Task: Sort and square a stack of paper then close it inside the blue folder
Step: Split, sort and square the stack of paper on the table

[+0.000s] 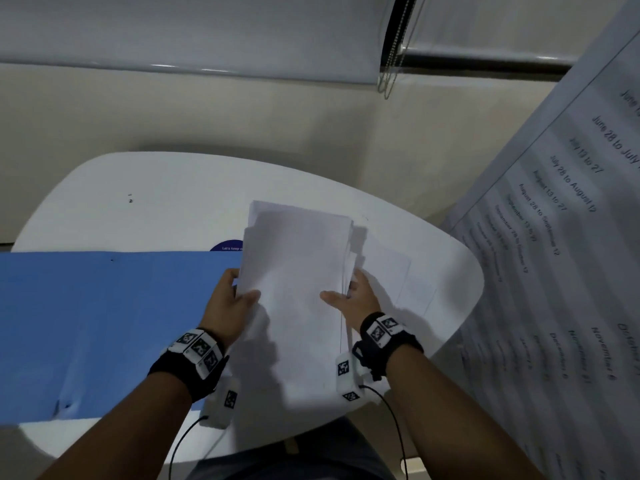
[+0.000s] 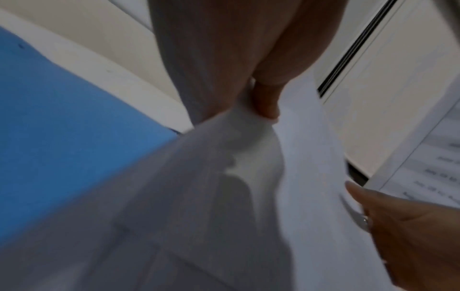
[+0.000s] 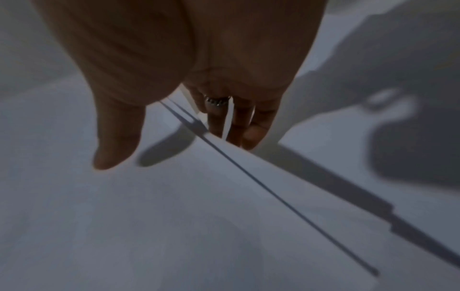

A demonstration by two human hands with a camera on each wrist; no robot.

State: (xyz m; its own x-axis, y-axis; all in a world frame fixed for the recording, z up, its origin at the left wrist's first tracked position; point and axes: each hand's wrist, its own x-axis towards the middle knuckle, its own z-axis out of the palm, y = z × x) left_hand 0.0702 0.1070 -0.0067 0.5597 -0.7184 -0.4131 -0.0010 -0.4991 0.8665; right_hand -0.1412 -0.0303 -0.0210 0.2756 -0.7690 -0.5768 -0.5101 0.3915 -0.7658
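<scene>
A stack of white paper (image 1: 294, 271) is held above the white table (image 1: 138, 209), its sheets uneven at the far end. My left hand (image 1: 235, 296) grips the stack's left edge, thumb on top and fingers underneath. My right hand (image 1: 349, 296) grips the right edge the same way, thumb (image 3: 117, 141) on the top sheet and fingers (image 3: 239, 126) under the edge. The open blue folder (image 1: 104, 323) lies flat on the table to the left, beside and partly under the stack (image 2: 224, 196). More loose white sheets (image 1: 398, 271) lie on the table to the right.
A large printed sheet with dates (image 1: 571, 237) hangs close at the right. A window blind with a bead chain (image 1: 391, 64) is beyond the table. The table's rounded edge (image 1: 478, 292) curves near the right hand. A blue round sticker (image 1: 227, 247) peeks out past the folder.
</scene>
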